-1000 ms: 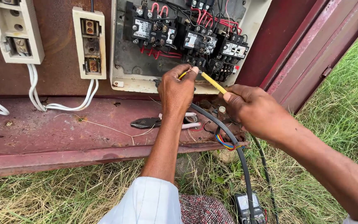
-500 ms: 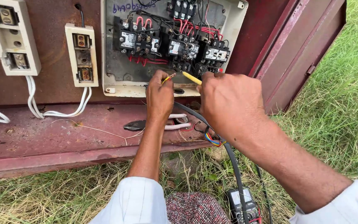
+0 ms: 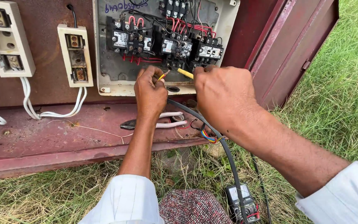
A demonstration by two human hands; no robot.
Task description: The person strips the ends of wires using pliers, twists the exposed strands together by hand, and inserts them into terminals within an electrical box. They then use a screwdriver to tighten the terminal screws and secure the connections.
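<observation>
Yellow wire (image 3: 162, 76) — left hand (image 3: 150, 93) pinching | right hand (image 3: 224, 97) — fisted

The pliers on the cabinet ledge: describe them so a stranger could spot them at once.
Start at the red metal cabinet and drop to its rusty bottom ledge, below the grey panel of contactors. The pliers lie flat there, just behind the left hand's wrist. Their pale handles and dark jaws set them apart from the coloured wires beside them.

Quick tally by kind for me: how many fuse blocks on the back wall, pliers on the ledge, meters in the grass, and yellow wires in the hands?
Cream fuse blocks: 2
Pliers with white handles: 1
Meter on the grass: 1
Yellow wires: 2, one at the left hand, one at the right hand
Total: 6
</observation>
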